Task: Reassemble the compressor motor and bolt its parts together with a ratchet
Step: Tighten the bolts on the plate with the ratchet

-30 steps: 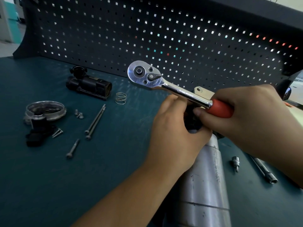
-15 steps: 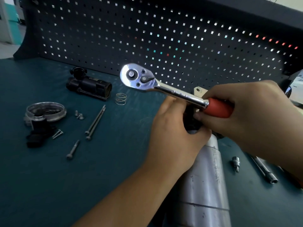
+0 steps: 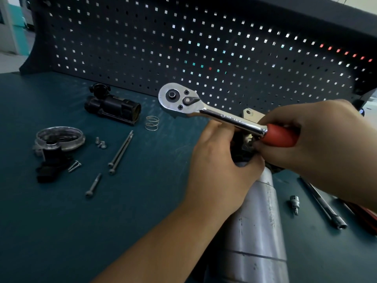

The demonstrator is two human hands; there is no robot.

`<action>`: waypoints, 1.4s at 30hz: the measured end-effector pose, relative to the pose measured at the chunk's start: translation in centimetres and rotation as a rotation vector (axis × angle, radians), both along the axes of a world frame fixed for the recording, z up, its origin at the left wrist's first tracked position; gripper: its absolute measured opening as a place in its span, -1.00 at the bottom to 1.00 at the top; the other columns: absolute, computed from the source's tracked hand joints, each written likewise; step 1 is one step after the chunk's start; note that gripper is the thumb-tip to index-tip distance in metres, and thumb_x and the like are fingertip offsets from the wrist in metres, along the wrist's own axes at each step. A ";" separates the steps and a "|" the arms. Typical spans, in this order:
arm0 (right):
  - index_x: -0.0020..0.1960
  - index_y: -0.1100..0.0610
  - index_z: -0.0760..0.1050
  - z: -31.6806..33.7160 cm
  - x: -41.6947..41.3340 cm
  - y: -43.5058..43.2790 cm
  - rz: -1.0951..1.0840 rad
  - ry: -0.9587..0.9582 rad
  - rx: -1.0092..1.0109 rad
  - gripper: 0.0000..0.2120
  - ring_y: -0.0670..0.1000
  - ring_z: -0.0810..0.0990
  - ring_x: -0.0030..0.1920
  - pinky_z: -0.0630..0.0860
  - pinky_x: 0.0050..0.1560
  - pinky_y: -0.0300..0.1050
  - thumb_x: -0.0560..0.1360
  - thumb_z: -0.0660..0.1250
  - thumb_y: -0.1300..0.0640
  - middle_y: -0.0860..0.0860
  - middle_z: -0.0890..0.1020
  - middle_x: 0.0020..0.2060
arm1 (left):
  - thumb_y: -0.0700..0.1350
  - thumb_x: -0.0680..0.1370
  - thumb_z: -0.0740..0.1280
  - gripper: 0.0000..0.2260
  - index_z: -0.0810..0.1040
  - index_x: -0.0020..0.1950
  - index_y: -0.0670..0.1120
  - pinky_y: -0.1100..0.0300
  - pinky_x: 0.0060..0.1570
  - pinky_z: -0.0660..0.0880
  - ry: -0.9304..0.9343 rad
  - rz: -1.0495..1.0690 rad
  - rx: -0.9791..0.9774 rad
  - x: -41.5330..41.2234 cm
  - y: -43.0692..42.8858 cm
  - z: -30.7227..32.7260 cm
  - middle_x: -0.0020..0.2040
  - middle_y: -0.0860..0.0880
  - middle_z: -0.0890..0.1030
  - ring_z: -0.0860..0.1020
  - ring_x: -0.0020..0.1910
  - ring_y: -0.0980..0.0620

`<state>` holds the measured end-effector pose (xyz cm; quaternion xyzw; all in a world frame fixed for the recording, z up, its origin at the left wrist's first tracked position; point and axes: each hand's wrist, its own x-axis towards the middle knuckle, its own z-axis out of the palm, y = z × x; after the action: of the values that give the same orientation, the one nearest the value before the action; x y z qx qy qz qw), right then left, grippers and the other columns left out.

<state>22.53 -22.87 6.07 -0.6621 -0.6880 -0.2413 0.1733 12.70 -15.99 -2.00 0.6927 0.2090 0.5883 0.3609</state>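
The silver motor cylinder (image 3: pixel 257 227) lies lengthwise at the lower middle of the bench. My left hand (image 3: pixel 220 166) grips its dark far end, which the hand mostly hides. My right hand (image 3: pixel 318 139) holds the red grip of a chrome ratchet (image 3: pixel 204 107); the ratchet's head hangs in the air, pointing up and left, over the bench. A beige bracket (image 3: pixel 249 114) pokes out behind the handle.
On the teal bench at left lie a black housing (image 3: pixel 113 106), a wire spring (image 3: pixel 152 123), a round cover plate (image 3: pixel 61 136) with a black part (image 3: pixel 50 166), two long bolts (image 3: pixel 120 152), a shorter bolt (image 3: pixel 93 185) and small screws (image 3: pixel 101 142). A bit socket (image 3: pixel 294 203) and an extension bar (image 3: pixel 324 203) lie at right. A pegboard (image 3: pixel 204 48) closes the back.
The ratchet head swung slightly left and down, then back up to the right. My left hand stayed on the motor's end.
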 end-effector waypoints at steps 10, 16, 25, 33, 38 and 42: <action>-0.30 0.02 0.60 -0.1 -0.2 0.4 -0.053 0.063 -0.051 -0.79 -0.17 0.41 -0.43 0.27 -0.39 -0.34 0.28 0.32 -0.10 -0.11 0.48 -0.54 | -0.22 0.38 0.44 -0.76 0.58 0.02 -0.05 0.38 -0.07 0.47 -0.001 -0.009 0.010 0.0 0.0 -0.1 -0.04 0.11 0.49 0.51 -0.15 0.22; -0.34 0.06 0.56 -0.3 -0.2 0.7 -0.038 0.075 -0.044 -0.69 -0.04 0.43 -0.44 0.31 -0.46 -0.26 0.28 0.31 -0.19 -0.12 0.42 -0.58 | -0.24 0.37 0.44 -0.77 0.58 0.00 -0.08 0.38 -0.09 0.47 -0.003 -0.012 -0.001 0.0 0.0 -0.1 -0.05 0.09 0.51 0.52 -0.14 0.20; -0.27 0.02 0.58 -0.3 -0.2 0.0 -0.002 0.080 -0.001 -0.88 -0.09 0.47 -0.27 0.35 -0.21 -0.42 0.23 0.38 0.02 -0.10 0.55 -0.51 | -0.22 0.33 0.48 -0.67 0.60 0.07 -0.02 0.31 0.01 0.48 -0.026 -0.033 -0.018 0.0 0.0 0.0 0.05 0.07 0.56 0.56 -0.03 0.14; -0.30 0.02 0.57 0.0 -0.6 0.4 -0.072 0.103 -0.079 -0.75 -0.12 0.41 -0.41 0.43 -0.35 -0.10 0.28 0.28 -0.14 -0.10 0.48 -0.53 | -0.21 0.36 0.45 -0.72 0.59 0.04 -0.03 0.40 -0.07 0.46 -0.001 0.012 0.006 0.0 0.0 0.0 -0.06 0.18 0.48 0.55 -0.08 0.18; -0.37 0.10 0.56 0.0 -0.3 0.5 -0.027 0.085 -0.055 -0.60 0.03 0.43 -0.41 0.33 -0.42 -0.34 0.27 0.30 -0.26 -0.07 0.45 -0.59 | -0.23 0.36 0.46 -0.79 0.58 -0.02 -0.10 0.37 -0.13 0.46 0.012 0.014 0.018 0.0 0.0 0.0 -0.05 0.07 0.51 0.52 -0.16 0.19; -0.36 -0.18 0.41 0.4 -0.3 0.0 0.009 0.196 -0.033 -0.77 -0.34 0.48 -0.19 0.34 -0.32 -0.53 0.18 0.38 -0.28 -0.26 0.50 -0.49 | -0.23 0.38 0.46 -0.74 0.58 0.03 -0.04 0.45 -0.08 0.45 -0.002 -0.027 0.002 0.0 0.0 0.0 -0.01 0.11 0.51 0.51 -0.11 0.24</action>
<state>22.26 -22.85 6.50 -0.6821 -0.6746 -0.1634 0.2300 12.73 -15.96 -2.05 0.6953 0.1986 0.5844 0.3682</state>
